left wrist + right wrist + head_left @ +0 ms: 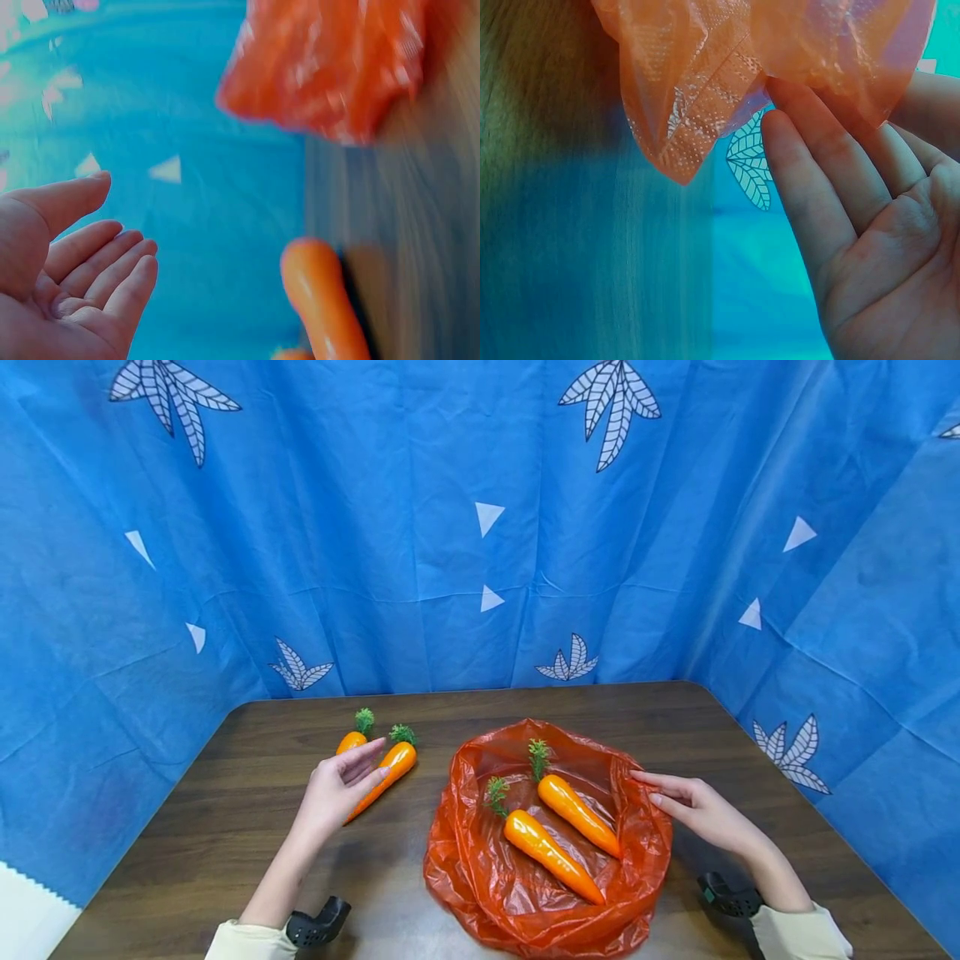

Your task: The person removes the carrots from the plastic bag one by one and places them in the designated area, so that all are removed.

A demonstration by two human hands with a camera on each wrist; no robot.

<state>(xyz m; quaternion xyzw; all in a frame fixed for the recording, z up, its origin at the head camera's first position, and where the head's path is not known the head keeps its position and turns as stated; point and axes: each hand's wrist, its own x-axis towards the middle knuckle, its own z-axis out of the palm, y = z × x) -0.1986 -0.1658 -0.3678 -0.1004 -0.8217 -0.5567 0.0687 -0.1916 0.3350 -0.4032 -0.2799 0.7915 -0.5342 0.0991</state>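
Note:
My left hand (339,787) hovers over two shiny orange carrots at the left, its fingers apart and holding nothing. The nearer carrot (397,763) shows its leafy green top and pointed tip; the farther carrot (351,742) is partly hidden behind the hand. In the left wrist view the palm faces up beside a carrot (319,296). A red plastic bag (468,868) lies spread on the table, mouth upward, with a front carrot (551,852) and a back carrot (577,814) inside. My right hand (701,810) pinches the bag's right rim, fingertips partly behind the film (697,97).
The dark wooden table (247,793) has a blue patterned curtain (420,543) along its back and sides. Each wrist wears a black band, the left band (318,924) and the right band (727,896).

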